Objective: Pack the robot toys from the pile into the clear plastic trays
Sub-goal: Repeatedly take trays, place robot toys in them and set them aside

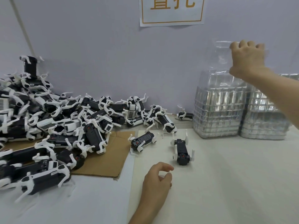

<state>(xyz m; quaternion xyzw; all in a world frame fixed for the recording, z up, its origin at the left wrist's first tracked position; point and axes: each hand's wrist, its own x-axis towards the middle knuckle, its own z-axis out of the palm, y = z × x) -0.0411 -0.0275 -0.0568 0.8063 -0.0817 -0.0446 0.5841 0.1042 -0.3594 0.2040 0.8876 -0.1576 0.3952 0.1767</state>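
Head view. At left, tangled pile of black-and-white hard-plastic robot dog toys [48, 113]: boxy glossy black bodies, thin curved white legs poking out every way, barcode stickers on a few. Heaped partly on flat brown corrugated cardboard sheet [103, 160], partly on smooth white tabletop [226, 183], trailing right along matte pale lilac wall [97, 46].

Apart from the pile: one loose black robot toy [182, 151] flat on tabletop, white legs splayed, red dot at near end. Second loose toy [143, 142] just beside cardboard edge. Third small toy [184, 116] at the wall, just beside the tray stacks.

At right, two tall stacks of clear thin moulded-plastic trays [218, 110], shiny, ribbed in a grid, side by side on tabletop by the wall.

Right hand [247, 59] raised above the stacks, fingers curled over top edge of single clear flimsy plastic tray [221, 52], gripping it. Tray nearly see-through; lower edge touching stack or not, cannot tell.

Left hand [157, 178] low over tabletop, near the flat-lying toy, not touching it. Fingers loosely curled, thumb apart, nothing held.

Up on wall, white paper sign with orange border [171, 16], top cropped.
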